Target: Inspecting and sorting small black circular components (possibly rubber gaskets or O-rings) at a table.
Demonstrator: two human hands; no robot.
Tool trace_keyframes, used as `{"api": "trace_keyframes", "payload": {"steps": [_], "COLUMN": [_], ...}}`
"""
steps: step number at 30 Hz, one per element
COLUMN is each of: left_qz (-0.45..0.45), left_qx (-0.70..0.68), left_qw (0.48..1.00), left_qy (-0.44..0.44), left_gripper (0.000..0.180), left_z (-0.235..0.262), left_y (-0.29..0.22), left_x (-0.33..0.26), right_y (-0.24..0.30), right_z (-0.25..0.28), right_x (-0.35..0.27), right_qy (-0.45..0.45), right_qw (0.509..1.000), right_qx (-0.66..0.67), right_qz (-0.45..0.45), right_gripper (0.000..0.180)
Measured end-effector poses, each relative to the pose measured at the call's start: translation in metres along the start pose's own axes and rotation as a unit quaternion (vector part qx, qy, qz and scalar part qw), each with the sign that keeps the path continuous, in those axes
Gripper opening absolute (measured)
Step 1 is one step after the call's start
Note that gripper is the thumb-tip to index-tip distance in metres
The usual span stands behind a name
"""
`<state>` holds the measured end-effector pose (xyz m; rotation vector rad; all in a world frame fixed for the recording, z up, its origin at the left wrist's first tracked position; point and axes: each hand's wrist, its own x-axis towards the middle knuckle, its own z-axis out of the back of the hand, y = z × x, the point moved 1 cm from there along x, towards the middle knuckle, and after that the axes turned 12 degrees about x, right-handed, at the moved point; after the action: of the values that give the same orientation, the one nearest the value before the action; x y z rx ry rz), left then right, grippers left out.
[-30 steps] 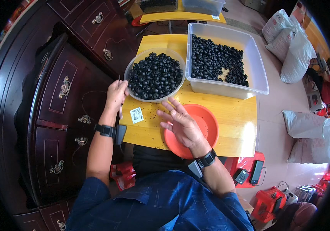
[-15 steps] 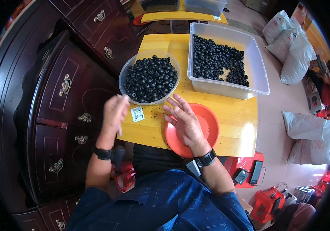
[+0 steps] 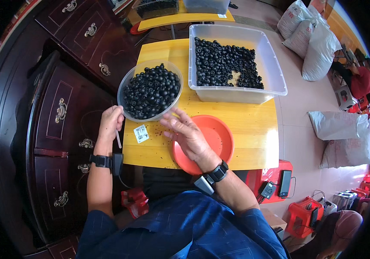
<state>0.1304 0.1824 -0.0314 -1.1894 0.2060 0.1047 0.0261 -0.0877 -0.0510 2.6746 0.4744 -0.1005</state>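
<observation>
A clear round bowl (image 3: 173,103) piled with black beads (image 3: 150,90) sits on the left part of the yellow table, seeming slightly tilted. My left hand (image 3: 110,123) is closed at the bowl's near left rim, with a thin pale stick (image 3: 118,139) jutting out below its fingers; whether it also grips the rim I cannot tell. By the near right side of the bowl is my right hand (image 3: 187,136), palm up, fingers apart, holding nothing visible. It hovers over the left part of a round orange-red dish (image 3: 219,142), which has a few dark specks in it.
A large clear plastic bin (image 3: 265,64) with more black beads stands at the far right of the yellow table (image 3: 254,138). A white label (image 3: 141,134) and dark specks lie near the bowl. Dark wooden drawers (image 3: 55,112) close off the left. White sacks (image 3: 319,52) stand on the floor at right.
The whole view has shifted, so the table sits further left. My left hand has closed by the bowl's rim. The bowl appears a little more tilted, and my right hand is nearer its side.
</observation>
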Motion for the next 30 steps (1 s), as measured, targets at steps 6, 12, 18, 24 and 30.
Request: {"api": "trace_keyframes", "payload": {"steps": [6, 12, 18, 24, 30], "left_qz": [0.114, 0.135, 0.11, 0.093, -0.009], "left_qx": [-0.129, -0.233, -0.292, -0.249, 0.109], "left_qw": [0.981, 0.951, 0.935, 0.94, 0.966], "left_qy": [0.092, 0.151, 0.168, 0.214, 0.233], "left_gripper": [0.024, 0.031, 0.032, 0.036, 0.025], "left_z": [-0.054, -0.098, -0.122, -0.131, -0.093], "left_y": [-0.004, -0.008, -0.014, -0.026, -0.007], "left_x": [-0.042, -0.061, -0.052, -0.035, -0.046], "right_y": [0.013, 0.008, 0.006, 0.011, 0.041], "right_z": [0.005, 0.017, 0.01, 0.013, 0.034], "right_x": [0.003, -0.003, -0.013, -0.035, -0.091], "right_qy": [-0.018, -0.043, -0.028, -0.064, -0.108], "right_qw": [0.994, 0.989, 0.991, 0.985, 0.879], "right_qx": [0.009, -0.034, -0.052, -0.107, -0.383], "right_qz": [0.108, 0.136, 0.117, 0.118, 0.263], "right_gripper": [0.074, 0.069, 0.064, 0.042, 0.013]}}
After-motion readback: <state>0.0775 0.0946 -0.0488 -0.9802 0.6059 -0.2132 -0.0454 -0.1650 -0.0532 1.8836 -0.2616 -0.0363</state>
